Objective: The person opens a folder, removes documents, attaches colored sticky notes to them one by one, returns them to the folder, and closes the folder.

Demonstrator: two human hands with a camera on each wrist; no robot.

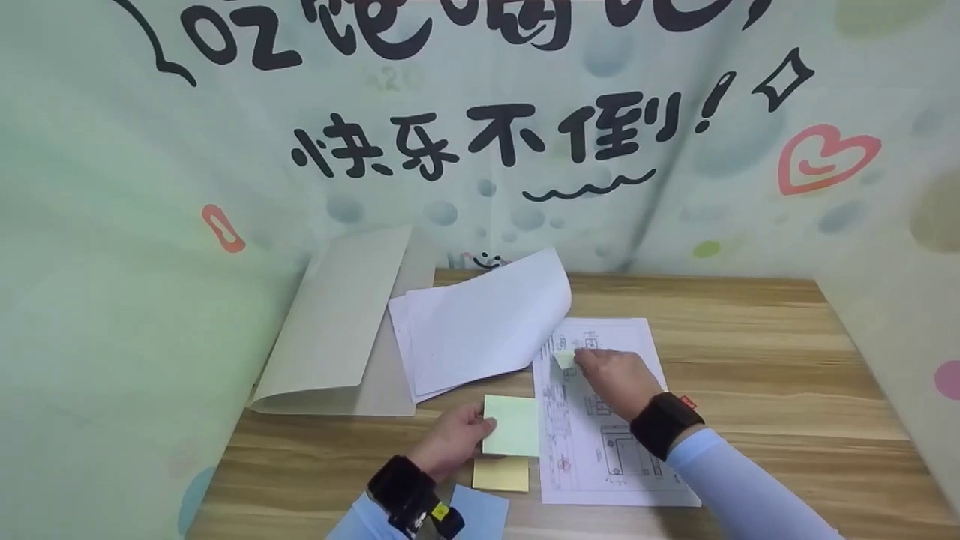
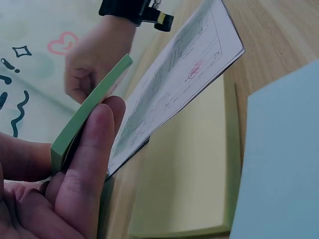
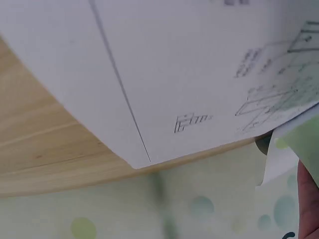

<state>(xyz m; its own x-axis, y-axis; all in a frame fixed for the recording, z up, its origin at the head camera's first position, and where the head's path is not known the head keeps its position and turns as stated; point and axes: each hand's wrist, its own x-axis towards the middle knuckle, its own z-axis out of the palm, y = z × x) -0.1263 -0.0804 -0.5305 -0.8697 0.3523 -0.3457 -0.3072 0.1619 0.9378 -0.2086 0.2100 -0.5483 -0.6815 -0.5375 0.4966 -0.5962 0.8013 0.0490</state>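
My left hand (image 1: 450, 439) grips a pad of green sticky notes (image 1: 511, 426) between thumb and fingers, left of the printed drawing sheet (image 1: 570, 480). In the left wrist view the pad (image 2: 92, 107) is edge-on, held clear of the table. Over the upper part of the sheet, my right hand (image 1: 619, 379) pinches a single green sticky note (image 1: 564, 359). That note (image 3: 305, 144) shows at the right edge of the right wrist view, where only part of the hand (image 3: 308, 204) is visible. Whether the note touches the sheet, I cannot tell.
A yellow sticky pad (image 1: 501, 475) and a blue one (image 1: 480, 514) lie near my left hand. White papers (image 1: 480, 330) with a curled right edge overlap the drawing's top left and a folded pale folder (image 1: 337, 322). A printed cloth backdrop (image 1: 480, 217) borders the table.
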